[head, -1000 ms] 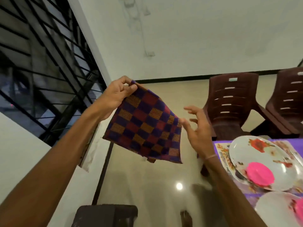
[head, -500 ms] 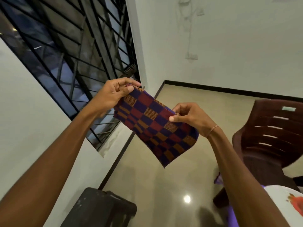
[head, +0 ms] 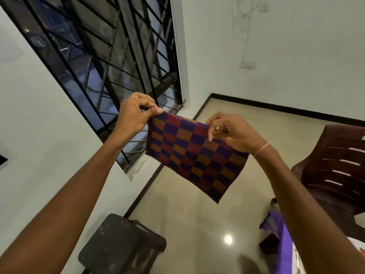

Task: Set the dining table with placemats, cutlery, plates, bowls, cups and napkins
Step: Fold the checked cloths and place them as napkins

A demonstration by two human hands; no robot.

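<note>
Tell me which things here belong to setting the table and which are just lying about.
For the job: checkered napkin, pinched at its top edge by left hand and right hand; purple-covered table corner.
Just around: brown chair, dark stool, barred window.

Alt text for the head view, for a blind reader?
Two hands hold a checkered napkin in the air by its top edge, the left hand pinching one corner, the right hand the other. Beyond: a barred window, dark stool, brown chair.

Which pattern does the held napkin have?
Checks of purple, maroon and orange on the napkin; head view.
</note>
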